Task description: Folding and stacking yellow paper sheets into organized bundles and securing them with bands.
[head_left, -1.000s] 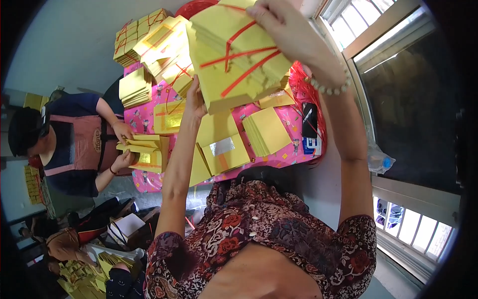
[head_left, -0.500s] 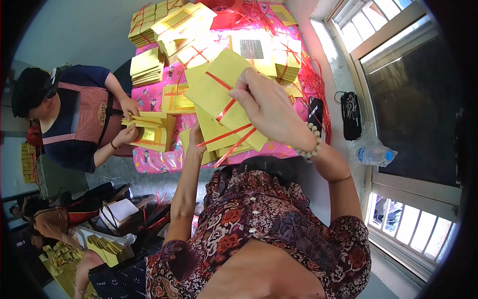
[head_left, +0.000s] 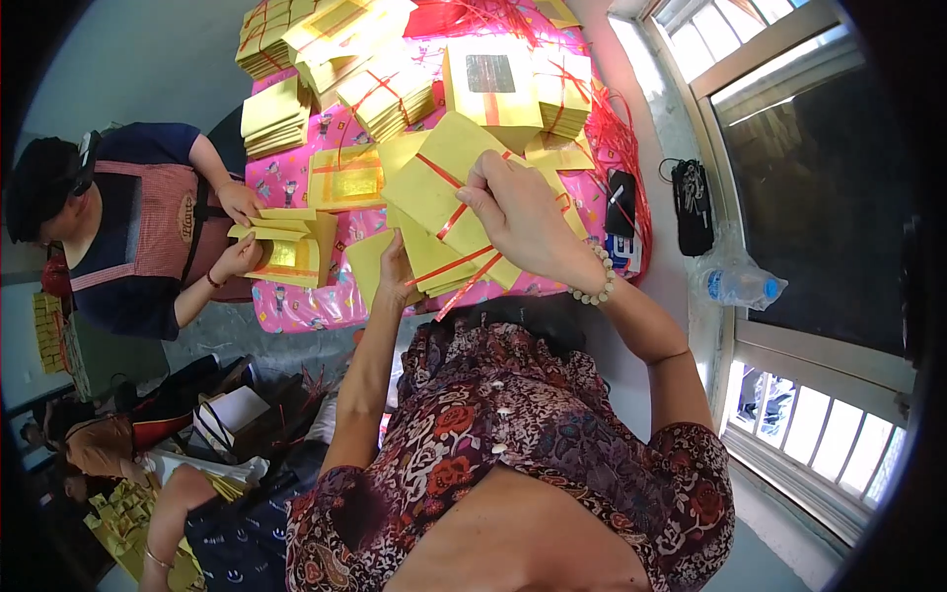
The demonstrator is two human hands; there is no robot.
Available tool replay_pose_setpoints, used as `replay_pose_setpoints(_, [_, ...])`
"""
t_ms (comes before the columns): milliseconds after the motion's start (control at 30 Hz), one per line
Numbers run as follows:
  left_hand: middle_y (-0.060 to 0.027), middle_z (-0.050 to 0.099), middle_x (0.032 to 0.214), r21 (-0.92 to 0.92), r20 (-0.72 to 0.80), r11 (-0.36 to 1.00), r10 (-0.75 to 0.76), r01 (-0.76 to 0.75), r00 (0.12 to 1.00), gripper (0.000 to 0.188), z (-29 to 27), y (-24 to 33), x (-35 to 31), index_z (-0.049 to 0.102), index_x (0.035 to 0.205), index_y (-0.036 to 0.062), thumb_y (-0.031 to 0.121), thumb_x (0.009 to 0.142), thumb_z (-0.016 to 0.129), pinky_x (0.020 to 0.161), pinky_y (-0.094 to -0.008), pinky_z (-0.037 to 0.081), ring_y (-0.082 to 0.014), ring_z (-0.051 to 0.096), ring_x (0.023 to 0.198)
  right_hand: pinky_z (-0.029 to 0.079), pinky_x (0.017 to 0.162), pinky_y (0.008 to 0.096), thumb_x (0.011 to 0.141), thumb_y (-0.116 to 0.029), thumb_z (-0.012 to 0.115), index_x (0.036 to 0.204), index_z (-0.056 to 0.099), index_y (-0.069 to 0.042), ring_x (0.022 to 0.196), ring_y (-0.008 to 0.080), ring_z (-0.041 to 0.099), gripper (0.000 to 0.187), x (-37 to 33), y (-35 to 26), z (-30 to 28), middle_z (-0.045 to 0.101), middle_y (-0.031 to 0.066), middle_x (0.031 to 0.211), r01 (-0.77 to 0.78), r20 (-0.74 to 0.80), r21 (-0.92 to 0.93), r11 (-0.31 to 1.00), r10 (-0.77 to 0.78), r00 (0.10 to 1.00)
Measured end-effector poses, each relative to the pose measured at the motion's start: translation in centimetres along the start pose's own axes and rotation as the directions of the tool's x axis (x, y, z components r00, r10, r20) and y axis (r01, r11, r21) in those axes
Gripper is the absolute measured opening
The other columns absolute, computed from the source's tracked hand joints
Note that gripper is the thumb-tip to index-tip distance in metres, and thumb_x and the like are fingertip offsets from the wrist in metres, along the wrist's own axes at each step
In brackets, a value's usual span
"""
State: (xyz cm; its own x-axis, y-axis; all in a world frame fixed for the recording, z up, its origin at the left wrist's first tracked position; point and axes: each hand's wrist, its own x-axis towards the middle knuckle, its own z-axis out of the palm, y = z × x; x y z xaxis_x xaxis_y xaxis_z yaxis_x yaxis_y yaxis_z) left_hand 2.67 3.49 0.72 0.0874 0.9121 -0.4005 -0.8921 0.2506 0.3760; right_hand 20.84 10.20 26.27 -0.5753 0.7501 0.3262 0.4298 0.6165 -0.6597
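A stack of yellow paper sheets (head_left: pixel 419 185) lies tilted in front of me, with red ribbon (head_left: pixel 451 221) crossing its top. My right hand (head_left: pixel 528 212), wearing a beaded bracelet, is closed over the stack, its thumb and fingers pinched on the ribbon. Two loose ribbon ends stick out at the near side. At the stack's lower left, my left hand (head_left: pixel 395 271) grips the edge; most of its fingers are hidden behind the paper. More yellow sheets (head_left: pixel 367 261) lie beside my left hand.
Tied yellow bundles (head_left: pixel 387 99) fill the far side of the pink table cover (head_left: pixel 296 308). Loose red ribbons (head_left: pixel 631 148) hang along its right edge. On the left, a co-worker (head_left: pixel 128 217) handles a yellow packet (head_left: pixel 296 252). Keys (head_left: pixel 695 207) and a plastic bottle (head_left: pixel 742 287) rest near the window.
My right hand and the stack have come slightly nearer to me, uncovering more of the bundles behind. Both hands keep their hold. The whole view has shifted a little.
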Motion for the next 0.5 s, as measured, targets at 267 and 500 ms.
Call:
replay_pose_setpoints(267, [-0.0148,0.045,0.139,0.128,0.038,0.99,0.061,-0.065,0.997,0.069,-1.0,-1.4,0.9,0.038,0.14,0.0076,0.06,0.094,0.035,0.1,-0.0507,0.04,-0.0318,0.046,0.124,0.04,0.062,0.042,0.089,-0.013,0.059,0.085,0.045,-0.002,0.07,0.0333,0.054,0.018,-0.5,1.2,0.0,0.054,0.0148,0.072,0.008,-0.008,0.01,1.0,-0.008,1.0])
replay_pose_setpoints(500, [-0.0146,0.043,0.14,0.422,-0.168,0.903,0.17,-0.085,0.971,0.07,-2.1,0.1,-0.3,0.038,0.141,0.0088,0.061,0.094,0.035,0.101,-0.0483,0.039,-0.0311,0.043,0.126,0.04,0.062,0.041,0.089,-0.012,0.058,0.086,0.045,-0.002,0.069,0.0329,0.053,0.017,-1.5,1.2,-0.3,0.053,0.0143,0.072,-0.048,0.025,0.062,0.997,0.046,0.999])
